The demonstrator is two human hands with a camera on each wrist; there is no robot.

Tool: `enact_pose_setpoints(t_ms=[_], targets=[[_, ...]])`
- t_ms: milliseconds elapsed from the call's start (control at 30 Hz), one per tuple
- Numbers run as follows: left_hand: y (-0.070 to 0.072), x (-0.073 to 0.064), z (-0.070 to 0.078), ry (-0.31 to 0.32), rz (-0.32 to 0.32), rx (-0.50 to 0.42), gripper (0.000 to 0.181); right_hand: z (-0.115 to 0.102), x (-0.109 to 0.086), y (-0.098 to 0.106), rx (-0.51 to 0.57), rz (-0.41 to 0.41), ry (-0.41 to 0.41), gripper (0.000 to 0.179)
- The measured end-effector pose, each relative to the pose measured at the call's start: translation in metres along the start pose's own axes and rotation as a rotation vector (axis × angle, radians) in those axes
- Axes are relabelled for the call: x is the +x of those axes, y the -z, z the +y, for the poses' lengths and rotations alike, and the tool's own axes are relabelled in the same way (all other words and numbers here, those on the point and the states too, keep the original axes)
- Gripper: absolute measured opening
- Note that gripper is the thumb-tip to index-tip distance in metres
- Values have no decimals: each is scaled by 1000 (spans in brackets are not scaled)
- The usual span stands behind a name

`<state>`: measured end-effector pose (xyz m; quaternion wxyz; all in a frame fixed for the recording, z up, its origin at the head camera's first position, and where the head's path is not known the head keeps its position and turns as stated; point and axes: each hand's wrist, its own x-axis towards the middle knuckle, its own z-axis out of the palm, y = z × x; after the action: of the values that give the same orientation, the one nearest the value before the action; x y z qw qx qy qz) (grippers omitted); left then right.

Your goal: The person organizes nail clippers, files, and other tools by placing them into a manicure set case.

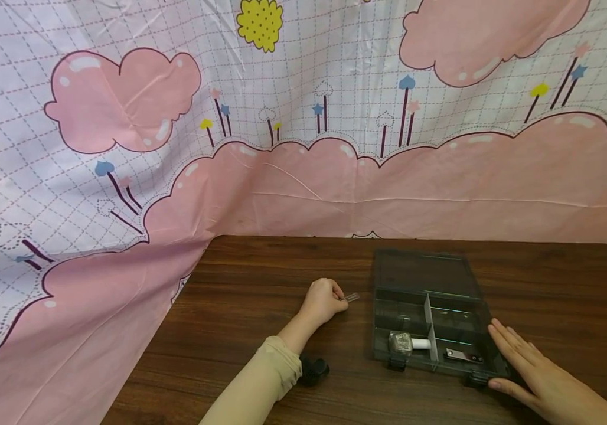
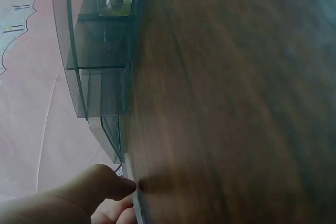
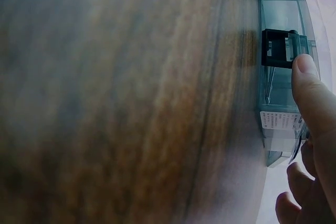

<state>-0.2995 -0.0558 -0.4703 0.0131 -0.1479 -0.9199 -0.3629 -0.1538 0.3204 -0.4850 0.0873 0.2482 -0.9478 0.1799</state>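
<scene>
My left hand [image 1: 323,300] pinches a small, flat, clear strip [image 1: 353,297] between thumb and fingers, low over the table left of the box. In the left wrist view the thin edge of this strip [image 2: 138,207] shows by the thumb; its kind cannot be told. An open, see-through dark divided box [image 1: 431,369] lies with its lid [image 1: 423,271] folded back. Inside are a glitter nail polish bottle [image 1: 400,342] with a white cap and a nail clipper [image 1: 463,355] in another compartment. My right hand [image 1: 542,369], fingers extended, rests along the box's right side, thumb near a black latch [image 3: 278,47].
The box stands on a dark wooden table [image 1: 261,265]. A black device [image 1: 313,372] sits at the left sleeve's cuff. Behind and to the left hangs a pink and white patterned cloth [image 1: 293,206]. A printed label [image 3: 281,120] is on the box's side.
</scene>
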Motion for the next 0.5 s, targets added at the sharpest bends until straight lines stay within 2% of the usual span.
enact_pose_setpoints(t_ms=[133,233,500], targets=[[-1,1,1,0,10,36,7,0,0,0,27,-7,-7,91],[0,1,1,-2,19,37,8,0,-1,-1,1,2,-5,93],[0,2,1,-11,27,56,9,0,-1,-2,60,6,-3,93]])
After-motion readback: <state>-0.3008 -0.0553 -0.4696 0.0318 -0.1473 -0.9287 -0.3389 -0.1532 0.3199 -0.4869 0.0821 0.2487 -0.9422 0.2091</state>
